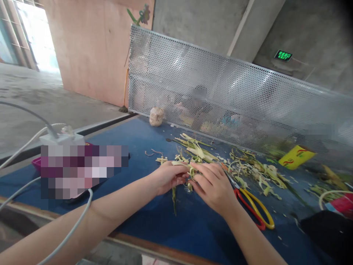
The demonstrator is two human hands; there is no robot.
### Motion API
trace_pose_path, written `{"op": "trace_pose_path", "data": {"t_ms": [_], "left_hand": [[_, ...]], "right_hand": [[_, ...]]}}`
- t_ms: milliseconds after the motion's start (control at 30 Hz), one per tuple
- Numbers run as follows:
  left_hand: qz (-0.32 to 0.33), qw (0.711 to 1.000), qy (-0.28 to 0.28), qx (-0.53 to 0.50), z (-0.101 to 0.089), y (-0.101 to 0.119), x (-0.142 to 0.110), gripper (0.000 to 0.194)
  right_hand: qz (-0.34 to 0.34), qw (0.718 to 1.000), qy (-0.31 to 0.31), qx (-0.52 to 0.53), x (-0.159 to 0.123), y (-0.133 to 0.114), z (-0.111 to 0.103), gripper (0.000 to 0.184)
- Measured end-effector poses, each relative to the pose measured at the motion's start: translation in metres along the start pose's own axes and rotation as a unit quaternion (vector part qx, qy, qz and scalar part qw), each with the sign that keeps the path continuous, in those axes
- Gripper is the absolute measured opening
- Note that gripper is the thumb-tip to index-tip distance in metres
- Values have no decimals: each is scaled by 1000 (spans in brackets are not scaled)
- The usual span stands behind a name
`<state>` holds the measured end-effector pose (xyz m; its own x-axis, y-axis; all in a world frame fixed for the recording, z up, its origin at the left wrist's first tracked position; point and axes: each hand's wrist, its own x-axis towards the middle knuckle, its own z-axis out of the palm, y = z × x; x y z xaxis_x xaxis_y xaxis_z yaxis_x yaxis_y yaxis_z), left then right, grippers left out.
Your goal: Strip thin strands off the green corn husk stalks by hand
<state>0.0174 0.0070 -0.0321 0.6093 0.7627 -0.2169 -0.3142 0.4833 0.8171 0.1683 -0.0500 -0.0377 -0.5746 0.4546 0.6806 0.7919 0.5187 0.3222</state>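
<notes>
My left hand [168, 178] and my right hand [216, 187] meet over the blue tabletop. Between their fingertips is a small bundle of pale green leaf strips [192, 171], with both hands closed on it. A thin darker green piece [174, 202] hangs down below my left fingers. Partly hidden by my hands, the ends of the strips cannot be made out. Just beyond them lies a heap of pale strips and long leaves [197, 147]. Beside my right wrist rest scissors [255, 208] with one red and one yellow handle, their blades partly covered.
A perforated metal screen [220, 84] runs along the back of the blue table [132, 213]. More scraps [256, 171] and a yellow packet [296, 157] lie at right. On the left are a white power strip [62, 139], a purple tray [36, 163] and a cable [71, 232] crossing my forearm.
</notes>
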Motion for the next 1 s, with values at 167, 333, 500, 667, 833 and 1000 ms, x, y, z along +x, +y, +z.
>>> {"op": "trace_pose_path", "data": {"t_ms": [167,333,500,667,833,1000], "left_hand": [[35,999,36,-14,0,1,1,19],[78,994,71,-37,1,3,3,28],[110,990,82,-41,3,5,1,32],[93,995,29,-21,3,4,-1,34],[92,995,-32,1,4,3,-4,40],[128,991,30,32,6,2,-4,57]], "right_hand": [[29,999,22,12,1,-4,-3,2],[73,997,16,26,0,-6,-1,4],[81,996,1,41,0,-10,1,6],[129,990,44,29,0,-10,1,5],[161,984,66,33,0,-8,1,5],[176,981,63,51,1,-13,2,6]]}}
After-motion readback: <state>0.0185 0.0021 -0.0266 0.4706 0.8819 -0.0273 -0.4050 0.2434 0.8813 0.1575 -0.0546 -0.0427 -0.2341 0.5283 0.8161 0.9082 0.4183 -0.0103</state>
